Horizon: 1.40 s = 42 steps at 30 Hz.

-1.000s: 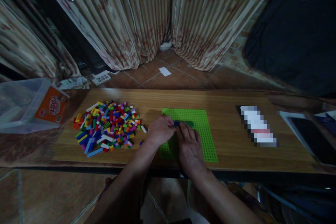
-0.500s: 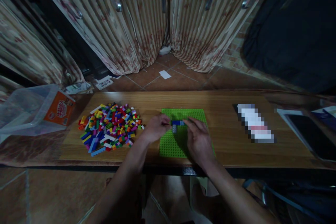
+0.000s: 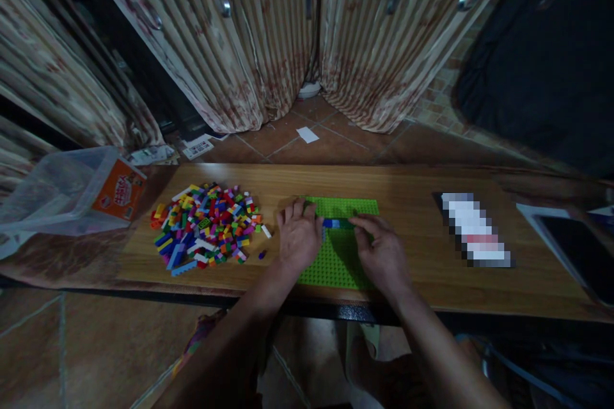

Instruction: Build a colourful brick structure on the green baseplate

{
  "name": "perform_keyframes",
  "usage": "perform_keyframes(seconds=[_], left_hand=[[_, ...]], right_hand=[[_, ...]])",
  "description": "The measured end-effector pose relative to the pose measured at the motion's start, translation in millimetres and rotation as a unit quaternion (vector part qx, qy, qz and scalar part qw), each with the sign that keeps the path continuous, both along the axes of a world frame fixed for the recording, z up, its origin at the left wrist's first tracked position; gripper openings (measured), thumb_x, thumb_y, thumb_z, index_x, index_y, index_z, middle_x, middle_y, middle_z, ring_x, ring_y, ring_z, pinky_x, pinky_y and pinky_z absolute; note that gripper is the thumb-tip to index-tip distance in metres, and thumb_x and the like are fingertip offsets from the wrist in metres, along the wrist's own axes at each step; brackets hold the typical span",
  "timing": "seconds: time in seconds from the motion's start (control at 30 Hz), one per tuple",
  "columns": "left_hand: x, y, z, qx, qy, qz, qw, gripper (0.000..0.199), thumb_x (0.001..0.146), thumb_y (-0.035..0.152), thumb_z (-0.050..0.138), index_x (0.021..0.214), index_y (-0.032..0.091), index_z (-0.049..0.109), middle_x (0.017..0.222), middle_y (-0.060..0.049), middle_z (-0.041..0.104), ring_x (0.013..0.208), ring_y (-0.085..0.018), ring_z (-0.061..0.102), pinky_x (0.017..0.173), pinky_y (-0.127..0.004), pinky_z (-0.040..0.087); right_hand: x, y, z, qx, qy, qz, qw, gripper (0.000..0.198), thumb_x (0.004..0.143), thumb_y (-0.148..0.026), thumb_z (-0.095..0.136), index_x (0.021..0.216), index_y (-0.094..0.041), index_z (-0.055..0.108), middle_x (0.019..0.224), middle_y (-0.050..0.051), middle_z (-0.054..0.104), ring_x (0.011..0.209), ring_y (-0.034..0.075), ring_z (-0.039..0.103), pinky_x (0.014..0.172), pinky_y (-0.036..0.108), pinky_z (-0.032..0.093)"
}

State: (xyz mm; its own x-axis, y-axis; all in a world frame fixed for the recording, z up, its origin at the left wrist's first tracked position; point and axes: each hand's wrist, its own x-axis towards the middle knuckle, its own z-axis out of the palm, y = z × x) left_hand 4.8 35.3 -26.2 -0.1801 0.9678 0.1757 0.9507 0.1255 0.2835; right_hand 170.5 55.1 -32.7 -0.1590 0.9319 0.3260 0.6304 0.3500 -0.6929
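Observation:
My left hand (image 3: 300, 236) lies over the left side of a green studded baseplate (image 3: 338, 268), its fingers apart and its thumb beside a short row of blue toy bricks (image 3: 332, 223). The row, dark blue on the left and lighter blue in the middle, sits on the upper part of the plate. At its right end, the fingers of my right hand (image 3: 382, 249) pinch a small dark brick, mostly covered by the fingertips. Part of a greyish brick (image 3: 324, 234) shows just below the row, close to my left thumb.
Left of the plate is a heap of mixed toy bricks (image 3: 206, 227), with a loose dark blue brick (image 3: 261, 255) nearby. A clear plastic box (image 3: 62, 198) stands at the far left. On the right lie a blurred-out flat object (image 3: 474, 230) and a dark tablet-like device (image 3: 575, 255).
My left hand has gone from a pinch left of the row to lying lower over the plate, hiding most of the greyish brick. My right hand stays at the row's right end. The view has shifted slightly.

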Motion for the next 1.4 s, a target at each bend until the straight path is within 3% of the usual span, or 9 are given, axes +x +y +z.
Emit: perform_keyframes(seconds=[0.2,0.4,0.67,0.87,1.13,1.4], left_hand=[[6.1,1.1,-3.7,-0.036,0.035,0.042,0.998,0.045,0.097,0.041,0.038,0.132,0.019,0.053,0.148,-0.014,0.043,0.137,-0.032,0.034,0.108,-0.059,0.031],[11.7,4.2,-7.3,-0.068,0.005,0.066,0.995,0.047,0.097,0.041,0.036,0.136,0.019,0.049,0.152,-0.016,0.038,0.142,-0.033,0.027,0.11,-0.066,0.024],[12.2,2.0,-11.3,-0.068,-0.041,0.037,0.996,0.047,0.097,0.038,0.033,0.138,0.017,0.046,0.153,-0.015,0.035,0.144,-0.033,0.023,0.112,-0.069,0.018],[0.8,-5.8,-1.1,-0.041,-0.071,0.01,0.997,0.047,0.097,0.039,0.034,0.137,0.015,0.045,0.151,-0.016,0.037,0.142,-0.031,0.027,0.113,-0.062,0.021],[-18.3,-14.1,5.8,-0.071,-0.099,-0.07,0.99,0.059,0.088,0.049,0.051,0.139,0.02,0.043,0.15,-0.015,0.037,0.142,-0.031,0.028,0.114,-0.058,0.019],[-14.6,-13.6,3.1,-0.075,-0.091,-0.054,0.992,0.064,0.083,0.051,0.06,0.138,0.02,0.045,0.151,-0.014,0.038,0.139,-0.032,0.034,0.114,-0.057,0.02]], right_hand=[[2.9,0.4,-6.3,0.015,-0.104,-0.014,0.994,0.034,0.088,-0.024,0.045,0.106,-0.012,0.072,0.116,0.017,0.066,0.11,0.028,0.058,0.099,0.047,0.046],[0.3,-2.8,-9.0,0.024,-0.147,-0.014,0.989,0.036,0.088,-0.017,0.042,0.108,-0.014,0.072,0.119,0.017,0.065,0.112,0.028,0.056,0.098,0.049,0.045],[9.8,1.3,-13.4,0.05,-0.175,0.017,0.983,0.037,0.088,-0.023,0.041,0.107,-0.014,0.072,0.116,0.017,0.066,0.11,0.029,0.058,0.097,0.049,0.046],[10.2,-0.1,-11.3,0.044,-0.195,0.015,0.98,0.039,0.088,-0.026,0.042,0.111,-0.01,0.07,0.115,0.019,0.066,0.109,0.031,0.057,0.096,0.049,0.047],[6.4,1.1,-12.2,0.044,-0.174,-0.002,0.984,0.036,0.087,-0.024,0.043,0.11,-0.014,0.069,0.116,0.016,0.065,0.108,0.029,0.058,0.094,0.049,0.047],[6.7,1.2,-13.9,0.043,-0.174,0.003,0.984,0.037,0.086,-0.021,0.042,0.112,-0.014,0.069,0.116,0.016,0.066,0.109,0.029,0.057,0.095,0.049,0.047]])
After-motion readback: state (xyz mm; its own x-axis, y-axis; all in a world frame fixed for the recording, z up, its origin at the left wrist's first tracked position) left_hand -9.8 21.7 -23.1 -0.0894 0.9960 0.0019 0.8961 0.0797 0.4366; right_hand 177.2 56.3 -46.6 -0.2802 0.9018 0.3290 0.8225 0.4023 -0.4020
